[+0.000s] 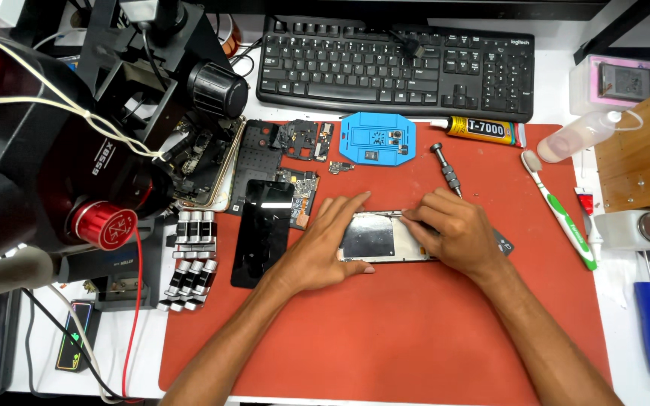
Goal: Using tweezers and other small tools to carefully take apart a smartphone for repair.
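Centrally in the frame, two bare hands work on one opened phone frame (374,239) lying flat on a red mat (415,331). The left hand (323,244) rests open, fingers spread, pressing its left edge. The right hand (449,229) is closed in a pinch on a thin tool at the top edge, its tip too small to make out. As a judgement, the tool could slip and scratch the shiny plate if the left hand's hold loosens. Around them: one black screen panel (262,229) at left, one blue jig (378,137) above, one screwdriver (446,170), one glue tube (483,130), one toothbrush (560,210), one keyboard (396,66), and several loose circuit boards (299,143).
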